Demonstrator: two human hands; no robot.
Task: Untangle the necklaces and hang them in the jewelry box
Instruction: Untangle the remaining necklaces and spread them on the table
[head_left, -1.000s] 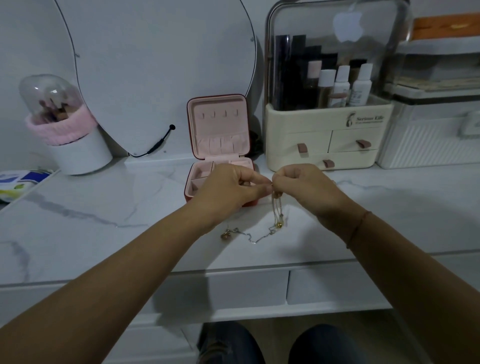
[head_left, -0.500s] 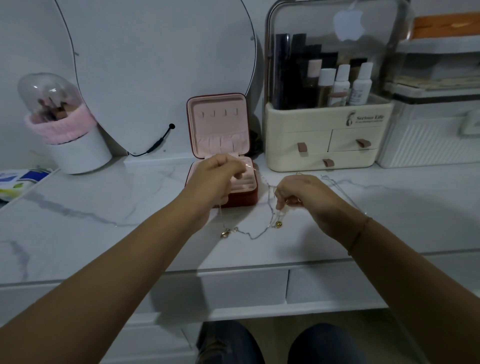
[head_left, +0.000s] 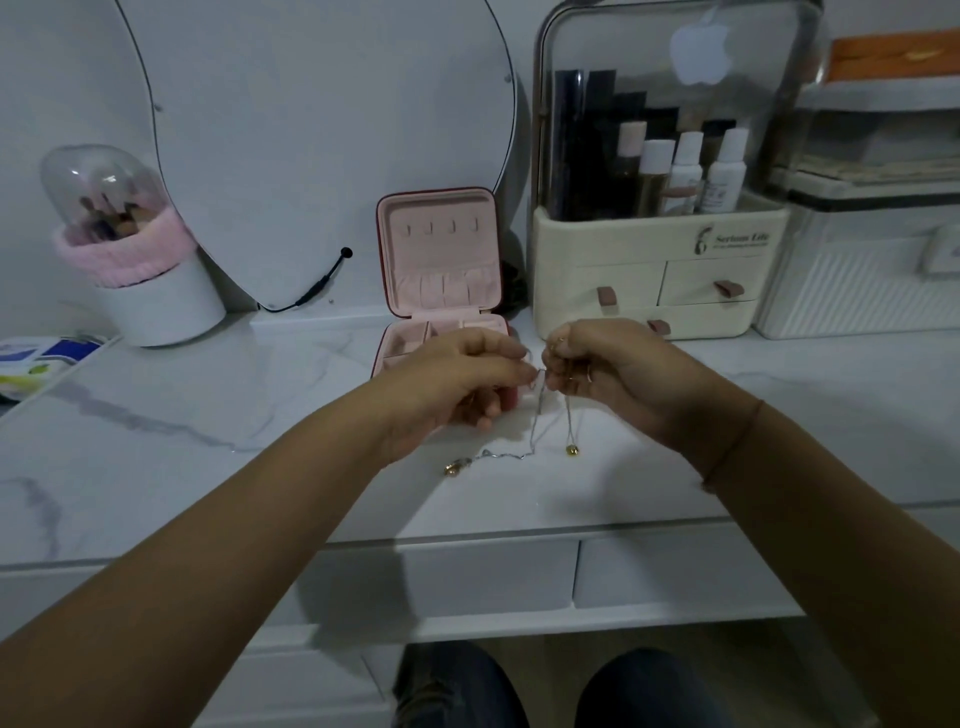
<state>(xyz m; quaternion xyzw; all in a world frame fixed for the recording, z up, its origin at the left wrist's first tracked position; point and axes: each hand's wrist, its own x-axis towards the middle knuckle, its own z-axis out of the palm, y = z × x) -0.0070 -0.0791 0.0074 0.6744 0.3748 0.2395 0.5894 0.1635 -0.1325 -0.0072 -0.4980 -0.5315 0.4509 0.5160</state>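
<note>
Left hand (head_left: 457, 382) and right hand (head_left: 608, 371) pinch tangled necklaces (head_left: 537, 421) between fingertips, above marble tabletop (head_left: 208, 415), before open jewelry box (head_left: 439, 260).

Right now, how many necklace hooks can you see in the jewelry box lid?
4. One row across the upper part of the open jewelry box lid: a hook far left, one left of middle, one right of middle, one far right. None seems hidden.

Left hand (head_left: 462, 376), right hand (head_left: 613, 369) nearly touching, both in pinch grips.
</note>
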